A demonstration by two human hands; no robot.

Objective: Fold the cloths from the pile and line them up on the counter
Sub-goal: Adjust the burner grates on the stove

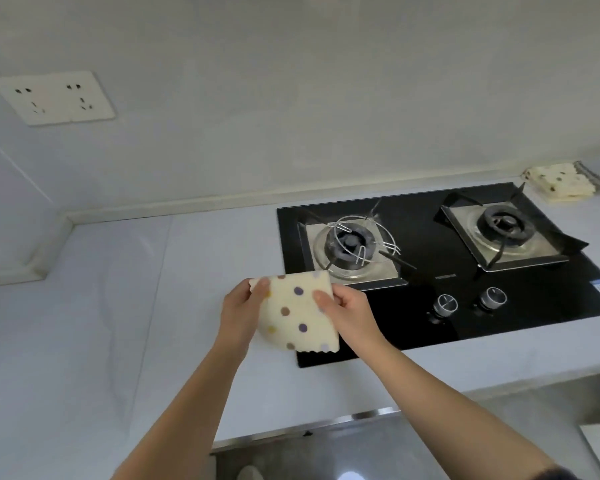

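A cream cloth with coloured dots hangs in the air above the counter's middle, over the stove's left front corner. My left hand pinches its upper left corner. My right hand pinches its upper right edge. The cloth looks folded, with a scalloped bottom edge. A pile of similar dotted cloths lies at the far right back of the counter, against the wall.
A black two-burner gas stove with two knobs fills the counter's right half. A wall socket plate sits high on the left. The counter's front edge runs below my arms, with floor beyond it.
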